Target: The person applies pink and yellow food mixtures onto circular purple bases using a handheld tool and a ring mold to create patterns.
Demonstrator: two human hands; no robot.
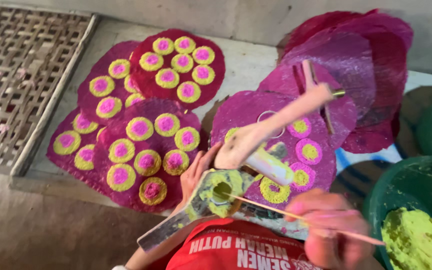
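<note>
The right hand [327, 227] gripped a thin wooden stick [276, 210]; beside it, the left hand [198, 172] clasped a paste-smeared mould [216, 192].

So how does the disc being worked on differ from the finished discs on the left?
The working disc carries only a few rings, some yellow with no pink centre, and tools lie across it. The finished discs are fully covered with yellow rings, each with a pink centre, and nothing rests on them. Both are round, flat and magenta.

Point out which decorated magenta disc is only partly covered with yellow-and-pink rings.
The magenta disc at centre right, under the hands' tools: it carries a few rings along its right side, while the three discs to its left are covered all over.
</note>
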